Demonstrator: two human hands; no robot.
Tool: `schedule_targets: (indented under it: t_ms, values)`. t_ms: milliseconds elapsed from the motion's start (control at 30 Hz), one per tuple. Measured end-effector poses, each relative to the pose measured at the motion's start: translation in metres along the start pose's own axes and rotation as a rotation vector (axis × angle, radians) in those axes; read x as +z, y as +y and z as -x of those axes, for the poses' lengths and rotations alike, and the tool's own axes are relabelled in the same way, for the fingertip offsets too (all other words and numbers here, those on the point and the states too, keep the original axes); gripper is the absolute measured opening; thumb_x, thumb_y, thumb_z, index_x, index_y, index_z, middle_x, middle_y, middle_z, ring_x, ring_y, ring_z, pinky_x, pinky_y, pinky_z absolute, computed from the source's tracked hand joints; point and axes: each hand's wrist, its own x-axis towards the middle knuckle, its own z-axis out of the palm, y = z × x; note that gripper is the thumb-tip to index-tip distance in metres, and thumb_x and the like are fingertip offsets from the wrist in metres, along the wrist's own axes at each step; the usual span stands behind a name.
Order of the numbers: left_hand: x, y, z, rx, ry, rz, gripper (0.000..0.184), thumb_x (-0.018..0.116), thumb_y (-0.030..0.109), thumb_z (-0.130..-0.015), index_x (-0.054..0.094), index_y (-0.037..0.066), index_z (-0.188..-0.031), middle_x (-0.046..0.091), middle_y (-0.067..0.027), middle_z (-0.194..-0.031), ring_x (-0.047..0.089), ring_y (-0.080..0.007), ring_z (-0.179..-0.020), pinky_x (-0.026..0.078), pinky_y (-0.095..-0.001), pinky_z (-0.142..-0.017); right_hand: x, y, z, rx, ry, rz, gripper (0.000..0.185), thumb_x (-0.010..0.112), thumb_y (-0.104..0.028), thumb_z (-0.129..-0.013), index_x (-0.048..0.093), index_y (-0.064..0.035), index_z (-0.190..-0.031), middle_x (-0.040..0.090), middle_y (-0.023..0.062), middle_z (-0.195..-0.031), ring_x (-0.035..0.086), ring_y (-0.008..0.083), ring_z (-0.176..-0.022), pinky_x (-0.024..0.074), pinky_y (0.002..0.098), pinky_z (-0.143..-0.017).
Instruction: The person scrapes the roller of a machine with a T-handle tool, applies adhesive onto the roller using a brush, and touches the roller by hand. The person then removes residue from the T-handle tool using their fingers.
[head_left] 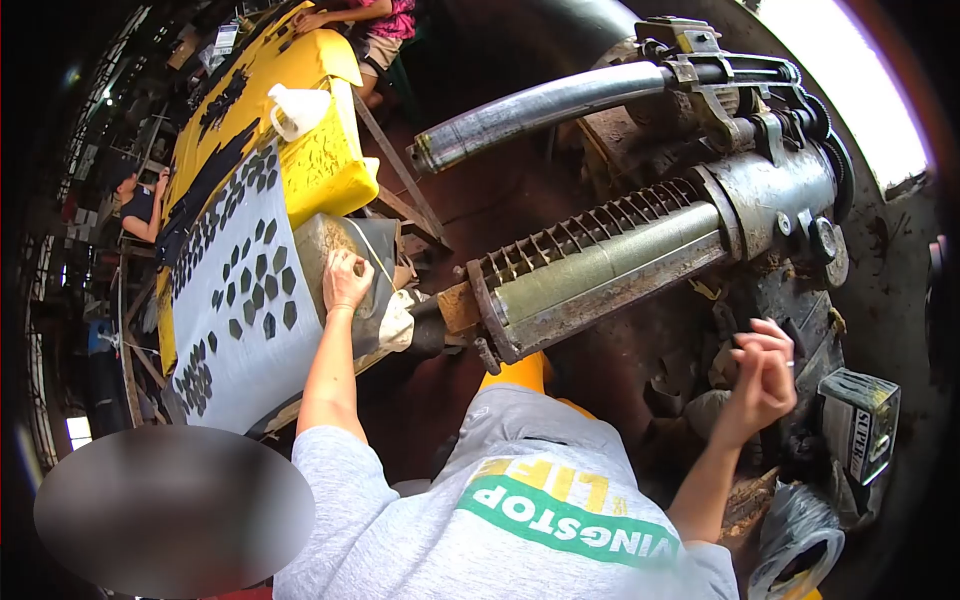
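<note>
On the left, my left hand (pixel 345 280) rests with bent fingers on a worn brownish block (pixel 318 245) at the table's edge; whether it holds anything small is hidden. My right hand (pixel 765 375) is raised at the right, fingers curled, away from any object, with a ring on one finger. Between my hands lies a metal machine (pixel 610 265) with a greenish roller and a row of thin ribs. Beside the block, a grey sheet (pixel 245 340) carries several dark, flat, angular pieces (pixel 262 265).
Yellow sheeting (pixel 325 160) covers the far table, with a white jug (pixel 298 110) on it. A curved metal tube (pixel 540 110) juts left from the machine. Two people are beyond the table. A battery-like box (pixel 858 425) and a plastic bag (pixel 795 540) lie at right.
</note>
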Motion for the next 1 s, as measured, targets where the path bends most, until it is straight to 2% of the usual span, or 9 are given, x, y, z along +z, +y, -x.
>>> schedule_targets:
  t_ms: [67, 133, 200, 300, 433, 667, 833, 1000]
  values:
    - [0.002, -0.002, 0.001, 0.001, 0.009, -0.002, 0.012, 0.064, 0.015, -0.071, 0.061, 0.004, -0.067, 0.058, -0.0113, -0.081, 0.055, -0.0290, -0.091, 0.047, -0.0384, -0.084, 0.036, -0.052, -0.004, -0.131, -0.110, -0.029, 0.022, 0.063, -0.023, -0.090, 0.069, -0.0019, -0.092, 0.070, 0.0146, -0.095, 0.057, 0.0352, -0.103, 0.0408, 0.0480, -0.096]
    - [0.004, -0.004, 0.000, 0.006, 0.024, -0.012, 0.012, 0.063, 0.014, -0.072, 0.061, 0.004, -0.067, 0.058, -0.0116, -0.080, 0.055, -0.0289, -0.091, 0.047, -0.0382, -0.084, 0.059, -0.066, 0.014, -0.330, -0.294, -0.049, 0.034, 0.054, -0.032, -0.095, 0.062, -0.0051, -0.114, 0.067, 0.0170, -0.109, 0.049, 0.0384, -0.120, 0.0312, 0.0510, -0.105]
    - [0.005, -0.005, -0.001, 0.000, 0.025, -0.012, 0.012, 0.063, 0.014, -0.072, 0.061, 0.003, -0.066, 0.058, -0.0120, -0.080, 0.055, -0.0290, -0.091, 0.047, -0.0379, -0.084, 0.080, -0.057, 0.035, -0.479, -0.424, -0.175, 0.049, 0.048, -0.039, -0.096, 0.045, -0.0086, -0.134, 0.061, 0.0162, -0.125, 0.031, 0.0420, -0.136, 0.0146, 0.0518, -0.113]
    - [0.004, -0.005, 0.000, -0.001, 0.034, -0.008, 0.013, 0.062, 0.013, -0.073, 0.061, 0.002, -0.066, 0.057, -0.0126, -0.079, 0.055, -0.0291, -0.090, 0.047, -0.0377, -0.083, 0.098, -0.054, 0.046, -0.454, -0.537, -0.192, 0.061, 0.042, -0.041, -0.096, 0.025, -0.0097, -0.145, 0.054, 0.0082, -0.135, 0.016, 0.0442, -0.141, 0.0019, 0.0513, -0.115]
    - [0.003, -0.004, 0.000, -0.018, 0.036, 0.011, 0.013, 0.063, 0.014, -0.073, 0.061, 0.002, -0.067, 0.059, -0.0134, -0.081, 0.056, -0.0295, -0.091, 0.047, -0.0372, -0.085, 0.113, -0.046, 0.049, -0.530, -0.611, -0.151, 0.065, 0.039, -0.042, -0.097, 0.021, -0.0050, -0.147, 0.050, 0.0052, -0.139, 0.013, 0.0394, -0.143, -0.0032, 0.0498, -0.115]
    - [0.002, -0.005, 0.000, -0.026, 0.030, 0.016, 0.013, 0.062, 0.014, -0.073, 0.061, 0.002, -0.068, 0.061, -0.0139, -0.084, 0.056, -0.0294, -0.092, 0.047, -0.0366, -0.086, 0.115, -0.048, 0.041, -0.578, -0.699, 0.026, 0.064, 0.037, -0.044, -0.097, 0.025, -0.0054, -0.146, 0.049, 0.0018, -0.140, 0.016, 0.0375, -0.143, -0.0067, 0.0519, -0.114]
    - [0.000, -0.004, 0.000, -0.029, 0.022, 0.021, 0.013, 0.062, 0.014, -0.073, 0.061, 0.002, -0.068, 0.061, -0.0138, -0.084, 0.056, -0.0292, -0.093, 0.047, -0.0366, -0.086, 0.103, -0.049, 0.028, -0.630, -0.775, 0.110, 0.056, 0.042, -0.041, -0.096, 0.035, -0.0120, -0.143, 0.049, -0.0009, -0.140, 0.023, 0.0334, -0.142, -0.0072, 0.0516, -0.115]
    - [0.001, -0.005, 0.001, -0.027, 0.033, 0.039, 0.011, 0.064, 0.013, -0.072, 0.061, 0.004, -0.067, 0.061, -0.0128, -0.082, 0.057, -0.0295, -0.091, 0.047, -0.0374, -0.084, 0.096, -0.050, 0.007, -0.839, -0.832, 0.263, 0.056, 0.050, -0.040, -0.092, 0.039, -0.0165, -0.142, 0.049, -0.0023, -0.140, 0.027, 0.0272, -0.141, -0.0061, 0.0507, -0.115]
